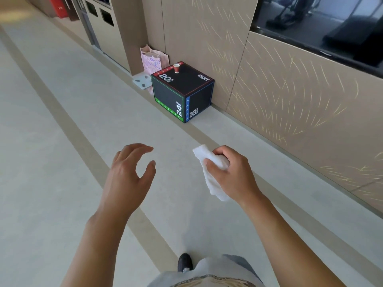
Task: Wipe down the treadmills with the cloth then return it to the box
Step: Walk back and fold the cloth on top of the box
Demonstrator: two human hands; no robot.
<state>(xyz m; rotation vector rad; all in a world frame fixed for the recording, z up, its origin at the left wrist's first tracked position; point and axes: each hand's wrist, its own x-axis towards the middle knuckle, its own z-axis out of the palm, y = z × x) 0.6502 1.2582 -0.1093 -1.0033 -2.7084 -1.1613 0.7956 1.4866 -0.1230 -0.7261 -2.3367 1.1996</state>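
Pale grey floor with tan stripes runs along a beige panelled wall. A black box marked 20, 24 and 16 inch stands against the wall, well ahead of the hands. A paper bag leans behind it. The left hand hangs empty, fingers loosely spread. The right hand grasps a white cloth, crumpled, ends trailing. A small red cup sits on the box's top.

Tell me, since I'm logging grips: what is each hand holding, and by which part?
The right hand grips the white cloth around its bunched middle, both ends sticking out. The left hand holds nothing.
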